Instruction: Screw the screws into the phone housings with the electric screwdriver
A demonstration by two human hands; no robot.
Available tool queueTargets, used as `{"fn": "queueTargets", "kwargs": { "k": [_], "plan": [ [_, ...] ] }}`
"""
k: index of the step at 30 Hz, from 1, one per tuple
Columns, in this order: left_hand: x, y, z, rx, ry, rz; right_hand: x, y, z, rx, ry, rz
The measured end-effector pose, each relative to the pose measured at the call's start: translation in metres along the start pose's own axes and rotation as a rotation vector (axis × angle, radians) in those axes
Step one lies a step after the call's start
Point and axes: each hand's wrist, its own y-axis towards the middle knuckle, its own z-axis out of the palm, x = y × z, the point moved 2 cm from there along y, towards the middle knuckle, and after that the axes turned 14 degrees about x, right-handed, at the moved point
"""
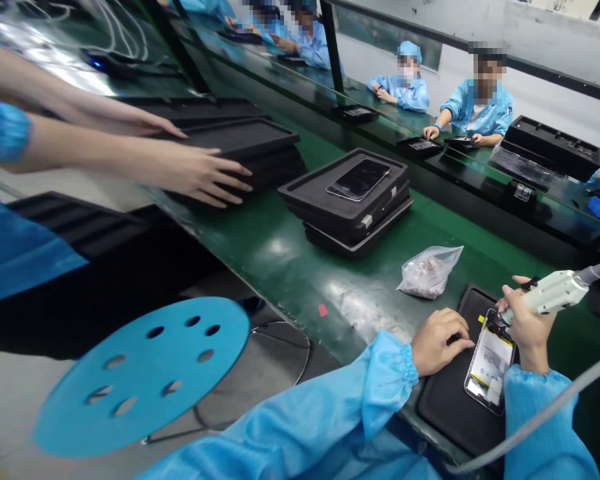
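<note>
My two arms in blue sleeves reach in from the left toward a stack of black trays (pixel 260 143) on the green conveyor belt (pixel 280 260). My right hand (pixel 205 177) lies palm down against the near edge of the stack with its fingers stretched and apart. My left hand (pixel 155 123) is just behind it, flat with the fingers out, over another black tray (pixel 200 107). Neither hand holds anything.
A second tray stack (pixel 350 220) carries a phone (pixel 359 179). A co-worker at bottom right holds an electric screwdriver (pixel 550 293) over an opened phone (pixel 490 363) on a black mat, near a plastic bag (pixel 430 270). A blue stool (pixel 145 373) stands below. Other workers sit across the line.
</note>
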Motion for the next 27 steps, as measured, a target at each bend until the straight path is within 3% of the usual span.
{"fn": "queueTargets", "kwargs": {
  "k": [16, 27],
  "plan": [
    [0.001, 0.001, 0.002, 0.039, 0.060, -0.003, -0.022, 0.010, 0.000, -0.038, -0.021, 0.001],
    [0.003, 0.004, 0.001, -0.052, -0.054, -0.018, -0.026, 0.011, 0.001, 0.002, -0.021, 0.006]
  ]
}}
